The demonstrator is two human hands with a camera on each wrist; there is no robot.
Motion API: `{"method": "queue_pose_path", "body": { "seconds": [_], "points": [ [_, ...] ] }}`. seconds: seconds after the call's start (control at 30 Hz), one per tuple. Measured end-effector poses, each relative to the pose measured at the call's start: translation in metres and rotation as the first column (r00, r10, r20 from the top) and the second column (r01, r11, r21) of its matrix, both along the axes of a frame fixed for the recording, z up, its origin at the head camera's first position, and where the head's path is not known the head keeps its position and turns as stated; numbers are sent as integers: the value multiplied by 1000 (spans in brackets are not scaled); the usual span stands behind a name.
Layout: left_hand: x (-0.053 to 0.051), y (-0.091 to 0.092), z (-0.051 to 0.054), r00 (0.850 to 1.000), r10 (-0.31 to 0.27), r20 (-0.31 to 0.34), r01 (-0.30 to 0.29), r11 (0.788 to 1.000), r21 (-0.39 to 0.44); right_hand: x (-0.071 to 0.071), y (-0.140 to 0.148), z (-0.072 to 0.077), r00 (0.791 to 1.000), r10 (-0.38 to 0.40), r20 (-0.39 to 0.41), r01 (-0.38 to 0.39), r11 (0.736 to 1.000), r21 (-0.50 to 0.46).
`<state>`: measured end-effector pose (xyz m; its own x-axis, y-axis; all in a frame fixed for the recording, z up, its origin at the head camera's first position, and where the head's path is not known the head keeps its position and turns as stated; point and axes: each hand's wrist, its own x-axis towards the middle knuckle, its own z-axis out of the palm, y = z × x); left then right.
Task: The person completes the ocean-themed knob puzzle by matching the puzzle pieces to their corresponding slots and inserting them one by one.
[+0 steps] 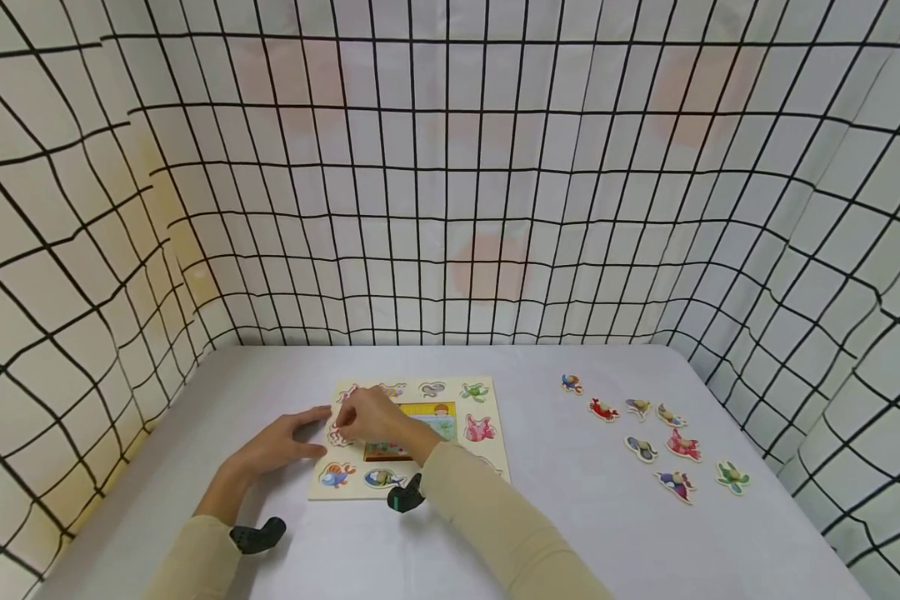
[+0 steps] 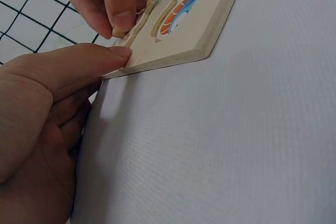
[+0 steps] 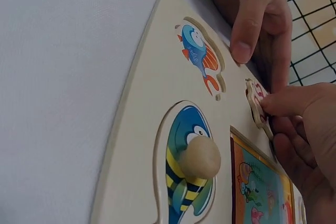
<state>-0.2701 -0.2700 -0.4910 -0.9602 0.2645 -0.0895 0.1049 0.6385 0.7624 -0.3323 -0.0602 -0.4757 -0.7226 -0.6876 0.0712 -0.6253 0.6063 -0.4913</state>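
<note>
A wooden peg puzzle board (image 1: 504, 450) with sea-animal pictures lies on the table. My right hand (image 1: 375, 417) is over its left side and pinches a red-and-white puzzle piece (image 3: 256, 103) at a cutout there; fingers cover most of the piece and any knob. Against the board's left edge rests my left hand (image 1: 273, 442), its thumb touching the edge in the left wrist view. A striped fish piece (image 3: 189, 195) with a round wooden knob (image 3: 200, 157) sits in the bottom row. Beside it is a recess picturing a blue-and-orange fish (image 3: 195, 51).
Several loose sea-animal pieces are scattered on the table's right, among them a red crab (image 1: 603, 409), a pink one (image 1: 683, 446) and a green turtle (image 1: 732, 477). White walls with a black grid (image 1: 450, 192) stand around the table (image 1: 570, 533).
</note>
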Motion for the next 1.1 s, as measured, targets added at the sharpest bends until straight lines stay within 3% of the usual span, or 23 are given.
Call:
{"method": "queue_pose_path", "body": {
  "seconds": [0.23, 0.5, 0.77, 1.1],
  "points": [
    [-1, -2, 0, 1000, -3, 6, 3, 1000, 9, 2, -5, -1, 999, -25, 45, 25, 1000, 11],
    [-1, -3, -1, 1000, -1, 2, 1, 1000, 14, 3, -6, 3, 1000, 9, -1, -9, 999, 54],
    [-2, -2, 0, 1000, -6, -18, 6, 1000, 19, -2, 10, 21, 998, 54, 36, -58, 993, 101],
    [-2, -1, -2, 1000, 6, -11, -6, 1000, 18, -6, 44, 21, 998, 51, 23, -52, 997, 54]
  ]
}}
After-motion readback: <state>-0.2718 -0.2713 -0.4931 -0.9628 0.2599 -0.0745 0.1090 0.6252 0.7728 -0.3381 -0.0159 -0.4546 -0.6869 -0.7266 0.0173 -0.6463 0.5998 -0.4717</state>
